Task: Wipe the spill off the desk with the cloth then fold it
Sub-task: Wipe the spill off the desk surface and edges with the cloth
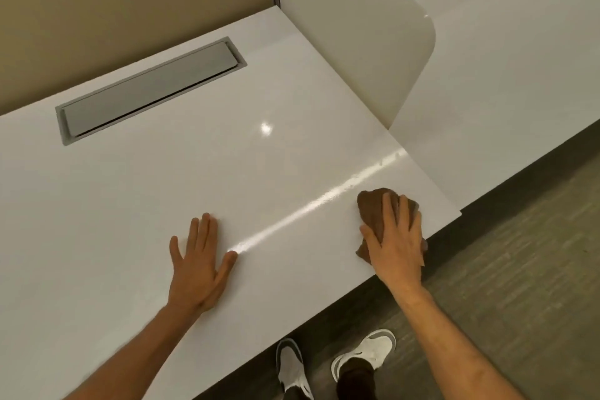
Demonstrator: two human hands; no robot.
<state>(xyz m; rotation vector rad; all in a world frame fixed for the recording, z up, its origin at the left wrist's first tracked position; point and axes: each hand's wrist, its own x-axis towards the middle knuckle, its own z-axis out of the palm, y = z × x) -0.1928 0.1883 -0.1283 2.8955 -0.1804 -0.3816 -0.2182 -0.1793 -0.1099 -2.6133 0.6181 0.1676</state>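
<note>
Head view: my right hand [394, 237] presses the soft, bunched cloth [373, 201] near the desk [162, 204] edge, fingers spread; my left hand [199, 266] rests flat. For folding, pinch its corners.

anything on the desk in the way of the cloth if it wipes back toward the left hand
Nothing visible does. The right hand presses the crumpled brown cloth near the glossy white desk's right front corner; the surface from there to the flat left hand holds only a shiny streak.
</note>
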